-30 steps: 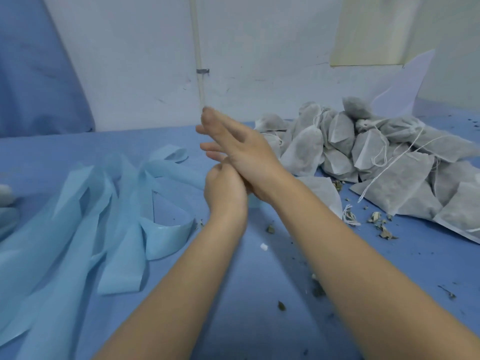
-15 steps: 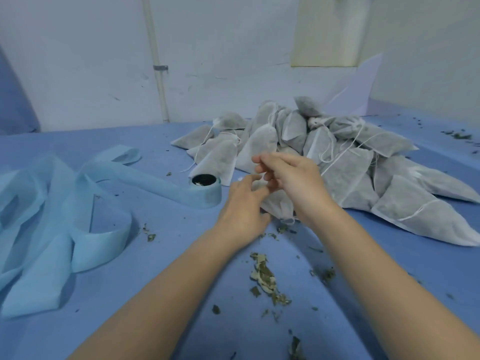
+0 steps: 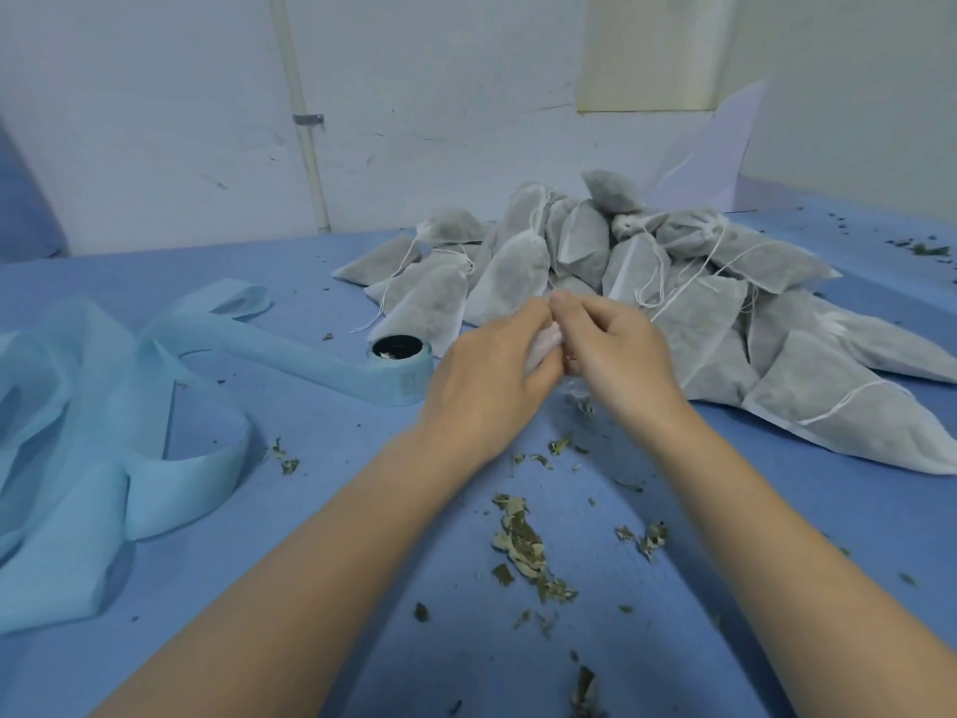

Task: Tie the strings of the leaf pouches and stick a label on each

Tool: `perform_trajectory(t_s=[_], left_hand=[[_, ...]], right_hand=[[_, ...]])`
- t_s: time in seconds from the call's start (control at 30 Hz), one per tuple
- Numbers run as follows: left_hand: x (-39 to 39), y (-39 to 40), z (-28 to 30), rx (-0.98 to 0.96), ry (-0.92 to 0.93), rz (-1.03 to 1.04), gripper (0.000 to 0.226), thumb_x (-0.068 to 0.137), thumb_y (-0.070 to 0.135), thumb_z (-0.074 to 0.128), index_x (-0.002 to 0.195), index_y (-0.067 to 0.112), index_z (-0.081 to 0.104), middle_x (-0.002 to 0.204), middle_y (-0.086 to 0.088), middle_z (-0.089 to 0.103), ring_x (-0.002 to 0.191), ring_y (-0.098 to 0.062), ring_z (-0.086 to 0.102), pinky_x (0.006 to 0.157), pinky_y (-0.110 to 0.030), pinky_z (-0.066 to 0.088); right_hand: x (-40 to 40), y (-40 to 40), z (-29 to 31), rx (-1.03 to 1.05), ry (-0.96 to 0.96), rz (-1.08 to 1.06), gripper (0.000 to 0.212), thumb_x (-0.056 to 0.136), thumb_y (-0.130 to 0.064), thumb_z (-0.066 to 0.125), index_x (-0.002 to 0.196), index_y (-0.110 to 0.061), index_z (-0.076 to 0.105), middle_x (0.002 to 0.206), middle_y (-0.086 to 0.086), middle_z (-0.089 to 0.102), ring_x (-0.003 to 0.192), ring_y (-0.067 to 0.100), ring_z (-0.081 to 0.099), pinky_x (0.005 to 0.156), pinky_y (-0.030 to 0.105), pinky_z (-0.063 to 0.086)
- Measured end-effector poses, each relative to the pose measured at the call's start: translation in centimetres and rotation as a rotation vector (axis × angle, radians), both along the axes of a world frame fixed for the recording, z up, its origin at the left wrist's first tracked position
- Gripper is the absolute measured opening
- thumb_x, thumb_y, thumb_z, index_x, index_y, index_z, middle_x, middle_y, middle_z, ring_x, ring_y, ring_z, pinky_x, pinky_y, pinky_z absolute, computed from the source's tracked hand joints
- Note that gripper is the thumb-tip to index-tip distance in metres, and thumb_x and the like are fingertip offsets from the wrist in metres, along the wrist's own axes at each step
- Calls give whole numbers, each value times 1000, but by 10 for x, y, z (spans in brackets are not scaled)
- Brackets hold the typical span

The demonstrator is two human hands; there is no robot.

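Scuffed white wall [image 3: 155,95], blue tabletop [image 3: 310,484]

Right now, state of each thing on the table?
left hand: gripping a pouch
right hand: pinching that pouch
held pouch: mostly hidden
pouch pile: heaped, strings loose
label roll: upright, blue backing strip unspooled
leaf bits: scattered
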State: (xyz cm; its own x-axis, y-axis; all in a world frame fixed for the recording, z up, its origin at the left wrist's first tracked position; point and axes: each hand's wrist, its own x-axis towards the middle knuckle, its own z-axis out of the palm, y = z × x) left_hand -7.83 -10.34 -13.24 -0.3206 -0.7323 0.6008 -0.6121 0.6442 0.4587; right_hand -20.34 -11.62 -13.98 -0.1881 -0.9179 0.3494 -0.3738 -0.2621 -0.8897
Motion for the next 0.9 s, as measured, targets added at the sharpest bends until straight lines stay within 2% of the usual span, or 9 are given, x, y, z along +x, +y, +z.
perform_trajectory(t_s=[0.17, 0.27, 0.33, 0.43, 0.53, 0.6, 0.7, 0.8, 0.9], left_hand=[[14, -2, -3, 2, -143, 82, 18, 94, 27, 49, 90, 21, 32, 62, 8, 39, 64, -23, 43, 54, -33, 27], [25, 1, -3, 141, -230, 173, 21, 89, 25, 51, 98, 17, 35, 72, 2, 50, 71, -25, 50, 50, -32, 30], [28, 4, -3, 278, -254, 162, 29, 85, 22, 55, 108, 16, 37, 88, -1, 57, 82, -24, 55, 60, -34, 42], [28, 5, -6, 447, -107, 38, 34, 83, 9, 50, 115, 16, 41, 99, -4, 63, 92, -23, 59, 79, -39, 49], [30, 5, -9, 454, -9, 34, 27, 83, 11, 46, 108, 22, 47, 87, -3, 63, 78, -21, 59, 71, -37, 50], [34, 5, -12, 381, -5, 51, 16, 82, 27, 46, 96, 27, 54, 72, 4, 58, 66, -16, 53, 63, -32, 45], [40, 4, -13, 261, -11, 43, 16, 86, 40, 49, 78, 29, 57, 53, 5, 49, 60, -16, 49, 61, -33, 44], [45, -2, -14, 189, -7, 111, 24, 94, 33, 47, 78, 19, 58, 58, 8, 49, 66, -16, 50, 67, -34, 44], [47, -5, -14, 225, 67, 121, 27, 97, 32, 44, 74, 22, 55, 60, 9, 50, 60, -7, 47, 63, -27, 39]], right_hand=[[5, 0, -3, 74, 140, 26, 42, 97, -38, 49, 62, -18, 59, 46, -16, 53, 45, 0, 46, 47, 10, 36], [7, -1, -5, 57, 129, 56, 21, 91, -37, 60, 76, -25, 68, 52, -14, 52, 49, -2, 46, 49, 7, 36], [9, -1, -5, 74, 62, 130, 9, 88, -35, 64, 87, -27, 68, 49, -15, 45, 48, 0, 43, 50, 12, 37], [13, -1, -6, 114, -22, 245, 8, 87, -29, 66, 94, -25, 67, 50, -10, 39, 49, 8, 37, 48, 21, 31], [14, 0, -6, 91, -54, 187, 3, 88, -27, 65, 87, -26, 67, 57, -1, 40, 58, 14, 42, 52, 24, 31], [9, 0, -7, 81, -40, 121, 12, 88, -33, 65, 78, -26, 68, 62, -2, 48, 63, 11, 49, 56, 25, 34], [11, 2, -8, 46, 67, 90, 29, 87, -41, 64, 64, -25, 68, 50, -15, 52, 53, 4, 45, 54, 19, 36], [19, 7, -6, 82, 114, 88, 45, 87, -45, 63, 50, -19, 63, 47, -6, 47, 45, 11, 35, 43, 15, 32], [23, 8, 0, 284, -197, 153, 43, 89, -35, 60, 51, -18, 53, 43, -8, 33, 41, 11, 22, 36, 17, 22]])
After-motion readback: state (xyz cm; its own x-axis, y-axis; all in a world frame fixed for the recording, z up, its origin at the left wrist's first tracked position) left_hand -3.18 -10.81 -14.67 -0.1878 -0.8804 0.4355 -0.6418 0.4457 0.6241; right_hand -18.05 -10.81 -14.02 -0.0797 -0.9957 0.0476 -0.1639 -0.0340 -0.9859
